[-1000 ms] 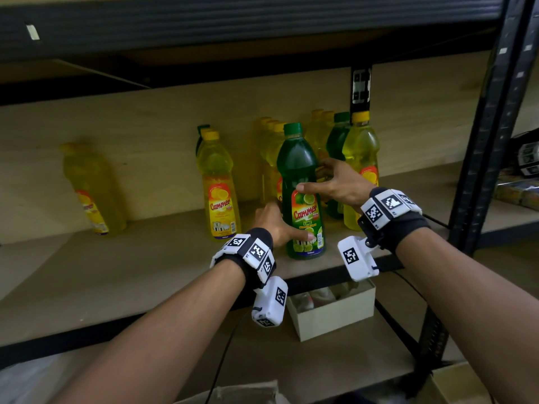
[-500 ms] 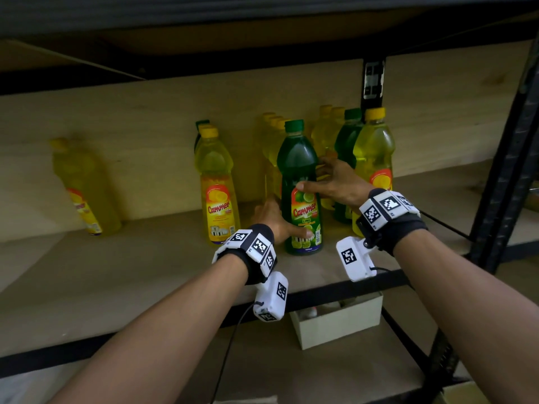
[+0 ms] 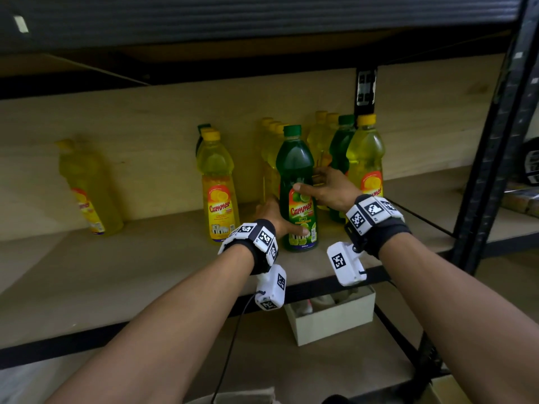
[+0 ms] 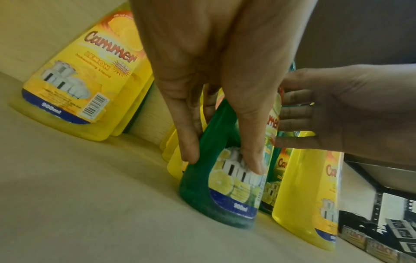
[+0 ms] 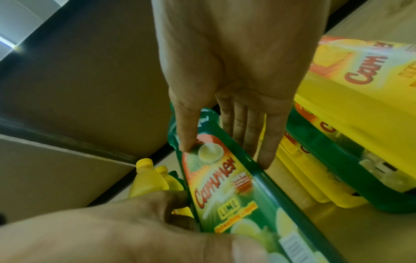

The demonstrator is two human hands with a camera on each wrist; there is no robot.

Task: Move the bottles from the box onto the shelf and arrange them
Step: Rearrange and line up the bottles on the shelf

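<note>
A green Cammer lime bottle (image 3: 295, 170) stands upright on the wooden shelf (image 3: 116, 272), in front of a row of yellow bottles (image 3: 271, 158). My left hand (image 3: 280, 221) grips its lower part, thumb on the label and fingers round the left side. My right hand (image 3: 318, 185) holds its middle, thumb on the label front and fingers along the right side. The left wrist view shows my left hand (image 4: 221, 163) on the green bottle (image 4: 202, 195). The right wrist view shows my right hand (image 5: 226, 155) on the green bottle (image 5: 225, 195).
A yellow bottle (image 3: 218, 196) stands left of the green one, with others behind it. A lone yellow bottle (image 3: 87, 193) stands far left. A yellow bottle (image 3: 364, 158) and a green bottle (image 3: 341, 153) stand to the right. A white box (image 3: 332, 319) sits on the lower shelf. A black post (image 3: 490, 156) stands at the right.
Both hands keep their hold on the green bottle, which has scarcely moved on the shelf. Only the head view has shifted a little.
</note>
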